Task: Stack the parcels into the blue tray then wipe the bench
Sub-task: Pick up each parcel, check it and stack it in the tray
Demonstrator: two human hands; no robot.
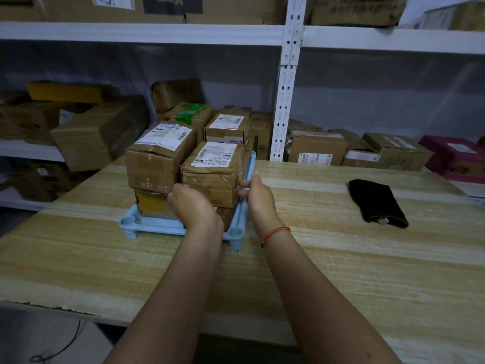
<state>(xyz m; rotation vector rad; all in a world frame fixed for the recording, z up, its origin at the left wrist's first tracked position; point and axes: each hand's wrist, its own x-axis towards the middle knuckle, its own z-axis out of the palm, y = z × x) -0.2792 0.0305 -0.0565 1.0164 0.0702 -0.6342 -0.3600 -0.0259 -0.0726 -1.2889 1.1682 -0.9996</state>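
The white shelving (286, 101) behind the blue tray (154, 224) is crammed with brown cartons; one far to the tray's right shows a scrawl that could be "4px", but I can't read it for sure. The wooden tabletop (341, 258) carries the tray toward its far left part, and it looks unwiped as yet, to my eye.

The parcels (160, 156) sit stacked in the tray, two layers at the front and more behind, packed tight so nothing slides. The nearest top parcel (212, 174) has a white label with a barcode, turned upside down; the print is too small to make out.

The left hand (195, 206) presses against the front of that parcel, fingers curled on its lower edge, seemingly nudging it square. The right hand (258, 195) sits at the tray's right rail, fingers wrapped on the blue rim and braced against the parcel's side, likely steadying the stack.

Well to the tray's right lies a dark cloth (378, 203), presumably waiting for the wiping.
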